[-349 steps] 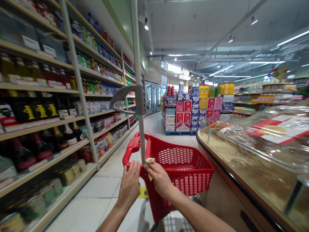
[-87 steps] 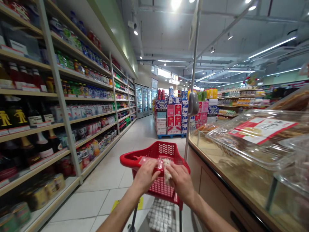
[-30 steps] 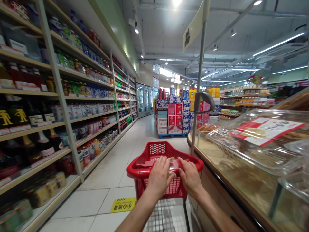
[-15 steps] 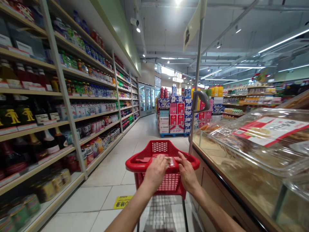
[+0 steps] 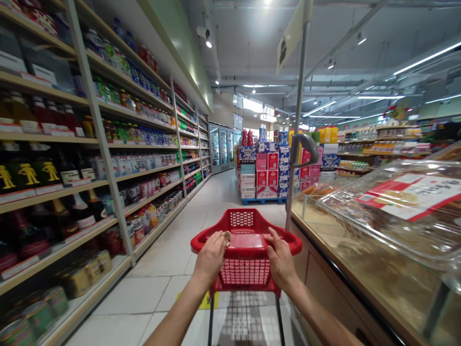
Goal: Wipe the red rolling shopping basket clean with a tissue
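Observation:
A red plastic shopping cart (image 5: pixel 248 245) stands right in front of me, with its handle bar towards me. On the left part of the bar rests my left hand (image 5: pixel 211 257), closed around a small crumpled whitish wad (image 5: pixel 227 237), perhaps a tissue or cloth; most of it is hidden under the fingers. My right hand (image 5: pixel 280 257) lies on the right part of the bar, its fingers spread and holding nothing separate. Between the two hands the bar's flat middle panel shows bare.
Shelves of bottles and cans (image 5: pixel 137 139) line the left side. Close on the right is a glass-edged counter (image 5: pixel 324 235) with clear packaged food trays (image 5: pixel 396 202) and a metal pole (image 5: pixel 299 96). Ahead stand stacked drink boxes (image 5: pixel 266 173). A yellow floor sticker (image 5: pixel 205 302) lies beneath the cart.
My left hand has slid left along the cart's bar with the crumpled wad, uncovering the middle panel. My right hand stays at the right part. The view has shifted slightly.

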`<state>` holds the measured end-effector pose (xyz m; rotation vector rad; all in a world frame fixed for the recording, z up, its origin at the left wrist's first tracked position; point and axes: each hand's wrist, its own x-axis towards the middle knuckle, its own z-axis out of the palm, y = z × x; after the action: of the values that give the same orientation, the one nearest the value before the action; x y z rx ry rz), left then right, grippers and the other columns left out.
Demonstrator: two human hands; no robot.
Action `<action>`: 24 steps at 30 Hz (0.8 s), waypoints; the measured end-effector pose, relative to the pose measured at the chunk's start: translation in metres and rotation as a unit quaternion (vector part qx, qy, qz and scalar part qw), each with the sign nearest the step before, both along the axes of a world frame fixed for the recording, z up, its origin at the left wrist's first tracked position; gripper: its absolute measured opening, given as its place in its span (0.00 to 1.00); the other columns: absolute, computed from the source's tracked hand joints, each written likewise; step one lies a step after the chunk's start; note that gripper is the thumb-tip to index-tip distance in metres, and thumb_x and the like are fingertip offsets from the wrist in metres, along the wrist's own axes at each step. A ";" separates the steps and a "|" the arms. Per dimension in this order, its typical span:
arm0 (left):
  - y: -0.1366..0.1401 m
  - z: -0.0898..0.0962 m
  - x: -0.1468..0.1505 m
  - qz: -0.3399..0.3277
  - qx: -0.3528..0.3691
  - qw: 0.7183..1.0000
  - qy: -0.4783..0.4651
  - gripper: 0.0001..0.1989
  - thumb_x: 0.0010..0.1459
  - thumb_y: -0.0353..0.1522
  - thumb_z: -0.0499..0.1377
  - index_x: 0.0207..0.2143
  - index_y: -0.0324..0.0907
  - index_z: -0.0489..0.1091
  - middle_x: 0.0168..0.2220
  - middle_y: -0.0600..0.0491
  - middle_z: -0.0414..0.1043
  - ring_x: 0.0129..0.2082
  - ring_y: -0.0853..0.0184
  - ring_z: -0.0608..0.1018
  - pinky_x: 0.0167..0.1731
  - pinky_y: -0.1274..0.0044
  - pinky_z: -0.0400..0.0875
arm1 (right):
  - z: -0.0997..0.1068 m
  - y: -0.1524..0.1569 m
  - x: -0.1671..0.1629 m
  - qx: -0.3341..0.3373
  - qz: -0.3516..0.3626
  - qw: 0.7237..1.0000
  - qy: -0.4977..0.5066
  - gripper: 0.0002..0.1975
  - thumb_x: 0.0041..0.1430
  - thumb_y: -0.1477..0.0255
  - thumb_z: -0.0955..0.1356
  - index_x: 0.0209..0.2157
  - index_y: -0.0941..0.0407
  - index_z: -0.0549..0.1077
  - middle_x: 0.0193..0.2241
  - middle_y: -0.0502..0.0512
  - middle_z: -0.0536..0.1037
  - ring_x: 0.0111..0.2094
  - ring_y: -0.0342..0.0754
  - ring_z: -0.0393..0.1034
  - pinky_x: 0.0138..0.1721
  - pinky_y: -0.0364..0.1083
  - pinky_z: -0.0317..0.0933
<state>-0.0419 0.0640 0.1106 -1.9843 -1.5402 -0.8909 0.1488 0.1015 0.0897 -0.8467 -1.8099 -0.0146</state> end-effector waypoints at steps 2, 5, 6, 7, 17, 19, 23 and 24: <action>0.001 -0.001 0.009 -0.005 0.006 1.000 0.006 0.16 0.58 0.28 0.43 0.43 0.36 0.66 0.45 0.45 0.69 0.48 0.63 0.69 0.47 0.67 0.67 | 0.000 -0.001 -0.002 0.001 -0.007 1.000 0.005 0.23 0.60 0.66 0.52 0.56 0.56 0.50 0.39 0.56 0.74 0.40 0.50 0.66 0.44 0.54 0.56; 0.006 -0.001 0.032 -0.077 0.008 0.995 0.055 0.15 0.57 0.27 0.45 0.45 0.36 0.64 0.47 0.46 0.68 0.49 0.63 0.67 0.48 0.69 0.66 | -0.001 -0.002 -0.002 0.010 0.009 1.000 -0.016 0.23 0.60 0.66 0.53 0.56 0.56 0.51 0.42 0.56 0.72 0.42 0.50 0.65 0.45 0.53 0.57; 0.006 -0.001 0.033 -0.094 0.006 0.993 0.066 0.15 0.56 0.27 0.46 0.45 0.36 0.64 0.47 0.46 0.68 0.50 0.63 0.67 0.48 0.69 0.66 | -0.001 -0.002 -0.001 0.013 0.013 1.000 -0.023 0.22 0.60 0.66 0.53 0.55 0.56 0.52 0.43 0.57 0.72 0.43 0.50 0.65 0.45 0.53 0.57; 0.006 0.000 0.029 -0.099 0.006 0.993 0.067 0.15 0.56 0.27 0.46 0.45 0.37 0.64 0.47 0.46 0.68 0.50 0.63 0.67 0.48 0.69 0.66 | -0.001 -0.003 0.000 0.013 0.014 0.999 -0.027 0.22 0.60 0.66 0.54 0.55 0.56 0.53 0.43 0.57 0.71 0.43 0.50 0.65 0.45 0.52 0.56; 0.009 -0.005 0.034 -0.104 0.052 0.991 0.068 0.15 0.55 0.26 0.46 0.44 0.37 0.65 0.46 0.46 0.69 0.48 0.65 0.68 0.47 0.70 0.67 | 0.003 -0.004 0.002 -0.011 0.020 1.000 -0.010 0.22 0.59 0.67 0.55 0.55 0.55 0.53 0.40 0.55 0.73 0.42 0.49 0.65 0.45 0.53 0.56; 0.007 -0.005 0.025 -0.092 0.058 0.992 0.069 0.15 0.55 0.25 0.46 0.43 0.37 0.65 0.45 0.46 0.69 0.48 0.65 0.69 0.47 0.70 0.67 | 0.004 -0.001 0.007 -0.017 0.022 1.000 -0.007 0.22 0.59 0.67 0.55 0.55 0.55 0.53 0.40 0.55 0.73 0.42 0.49 0.65 0.45 0.53 0.57; 0.000 -0.003 0.002 -0.012 0.088 0.996 0.023 0.14 0.56 0.27 0.45 0.39 0.36 0.67 0.41 0.45 0.72 0.44 0.64 0.72 0.43 0.69 0.70 | -0.001 -0.001 0.006 -0.030 0.009 0.999 0.026 0.21 0.58 0.67 0.55 0.53 0.56 0.56 0.38 0.55 0.74 0.40 0.50 0.66 0.44 0.54 0.57; 0.000 -0.002 0.004 -0.013 0.087 0.996 0.027 0.14 0.56 0.27 0.45 0.39 0.36 0.67 0.41 0.46 0.71 0.44 0.64 0.72 0.43 0.69 0.70 | -0.002 -0.003 0.004 -0.036 0.012 0.999 0.032 0.21 0.58 0.67 0.55 0.53 0.56 0.57 0.38 0.55 0.74 0.41 0.51 0.66 0.45 0.55 0.56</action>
<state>-0.0378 0.0640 0.1083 -1.8912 -1.3617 -0.9415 0.1523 0.0988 0.0873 -0.8668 -1.7681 0.0931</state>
